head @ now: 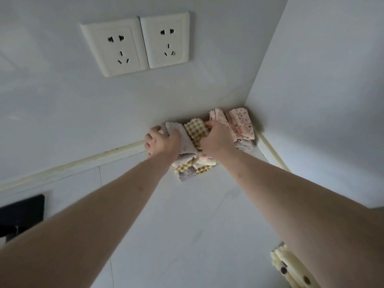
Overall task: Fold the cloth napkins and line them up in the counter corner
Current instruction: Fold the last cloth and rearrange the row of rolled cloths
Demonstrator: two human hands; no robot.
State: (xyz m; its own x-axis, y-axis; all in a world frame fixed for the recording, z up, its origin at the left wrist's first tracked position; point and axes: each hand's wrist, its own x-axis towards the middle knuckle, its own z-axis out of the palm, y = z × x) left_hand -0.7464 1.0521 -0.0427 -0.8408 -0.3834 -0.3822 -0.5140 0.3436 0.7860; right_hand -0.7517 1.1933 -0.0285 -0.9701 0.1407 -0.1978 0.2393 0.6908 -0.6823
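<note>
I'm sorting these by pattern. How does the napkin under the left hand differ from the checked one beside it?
The speckled napkin is pale grey-white with fine specks; the checked napkin has a yellow-green check. The speckled one sits further from the corner, gripped by the left hand; the checked one sits nearer the corner, with the right hand on it. Both are folded and stand in the same row against the wall.

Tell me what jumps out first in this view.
Both hands, left hand and right hand, grip the row of folded napkins pressed into the counter corner. Two white wall sockets sit above on the wall, and a pale yellow cloth lies at bottom right.
</note>
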